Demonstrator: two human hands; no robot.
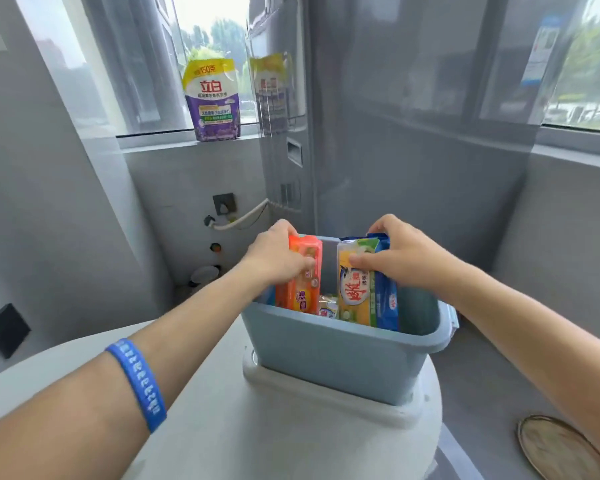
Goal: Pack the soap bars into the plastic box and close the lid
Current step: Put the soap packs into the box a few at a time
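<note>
A blue-grey plastic box [329, 355] stands open on a white surface, resting on a white lid-like slab [326, 396]. My left hand [278, 254] grips an orange-wrapped soap bar [303, 282] standing upright at the box's left side. My right hand [402, 254] holds a yellow-wrapped soap bar [355, 292] together with a blue-wrapped soap bar [387, 299], both upright at the right side. Between them, lower in the box, another small wrapped bar [328, 306] lies partly hidden.
The box sits on a rounded white table [201, 427]. A purple and yellow detergent pouch [212, 100] stands on the window sill behind. A round woven tray [561, 448] lies low at the right. Grey walls surround the spot.
</note>
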